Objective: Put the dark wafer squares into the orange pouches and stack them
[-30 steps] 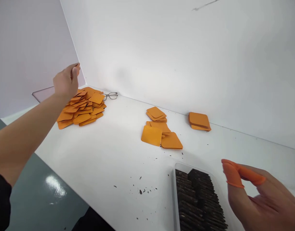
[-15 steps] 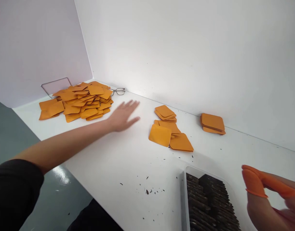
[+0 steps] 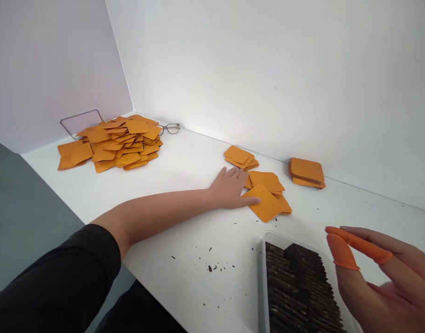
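My left hand (image 3: 231,188) lies flat on the white table (image 3: 184,217), fingers spread, its thumb on the near orange square pad (image 3: 266,205) of a small loose group of orange pads (image 3: 266,181). My right hand (image 3: 379,277) hovers at the lower right with orange finger cots on the thumb and forefinger, fingers apart and holding nothing. It hangs just right of a clear tray (image 3: 263,259) packed with dark brown squares (image 3: 296,286).
A large heap of orange pads (image 3: 118,143) lies at the far left by a pair of glasses (image 3: 171,128) and a wire frame (image 3: 81,121). A neat short stack of orange pads (image 3: 306,172) rests by the back wall. Dark crumbs (image 3: 212,266) dot the table.
My left hand left the big heap, swept right across the table and landed on the small group of pads, shifting the near pad. My right hand stayed low right.
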The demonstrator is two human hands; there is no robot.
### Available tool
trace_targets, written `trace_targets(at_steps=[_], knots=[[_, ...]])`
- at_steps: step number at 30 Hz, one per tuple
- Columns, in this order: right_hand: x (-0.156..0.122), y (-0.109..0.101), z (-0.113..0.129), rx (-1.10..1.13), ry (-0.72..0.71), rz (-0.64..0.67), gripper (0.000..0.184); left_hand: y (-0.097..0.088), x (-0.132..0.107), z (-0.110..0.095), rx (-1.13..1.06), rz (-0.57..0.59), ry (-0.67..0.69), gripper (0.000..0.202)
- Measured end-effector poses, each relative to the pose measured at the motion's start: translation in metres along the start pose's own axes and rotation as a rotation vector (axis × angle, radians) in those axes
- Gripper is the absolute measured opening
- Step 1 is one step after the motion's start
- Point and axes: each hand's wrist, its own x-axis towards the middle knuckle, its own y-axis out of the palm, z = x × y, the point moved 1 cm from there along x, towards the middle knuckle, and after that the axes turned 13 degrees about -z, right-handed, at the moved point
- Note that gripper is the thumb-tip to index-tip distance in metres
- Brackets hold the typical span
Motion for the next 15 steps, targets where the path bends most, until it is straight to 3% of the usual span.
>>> trace_targets(at_steps=[6,11,15], knots=[[0.002,-0.002,0.004,-0.013,0.057,0.010,0.025,0.013,0.020,-0.016,-0.027,-0.125,0.037,0.054],[0.002,0.008,-0.001,0.035,-0.055,-0.115,0.008,0.009,0.012,-0.015,-0.062,-0.129,0.161,0.049],[0.003,0.013,-0.005,0.099,-0.093,-0.261,0.014,0.010,0.003,-0.015,-0.070,-0.082,0.226,0.077]])
